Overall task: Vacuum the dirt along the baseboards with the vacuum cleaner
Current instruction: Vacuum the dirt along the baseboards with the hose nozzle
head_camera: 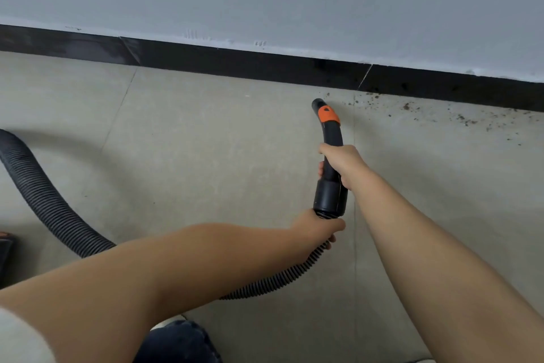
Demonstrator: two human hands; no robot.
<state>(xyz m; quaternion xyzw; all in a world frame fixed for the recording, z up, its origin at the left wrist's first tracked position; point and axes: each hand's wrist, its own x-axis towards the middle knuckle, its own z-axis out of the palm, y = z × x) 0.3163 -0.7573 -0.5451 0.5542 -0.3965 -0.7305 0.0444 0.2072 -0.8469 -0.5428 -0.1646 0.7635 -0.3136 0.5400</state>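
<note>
The dirt [435, 115] lies scattered at right of centre, along the foot of the black baseboard [235, 63] that crosses the frame. One curved black nozzle [329, 127] with an orange collar points its mouth at the left edge of that patch, probably to work rightward. The right hand [341, 161] wraps the nozzle's handle to steer; the left hand [316, 227] clasps the ribbed hose [44, 200] just below the cuff, likely taking its drag. Two hands, one hose, grey floor [206, 141].
</note>
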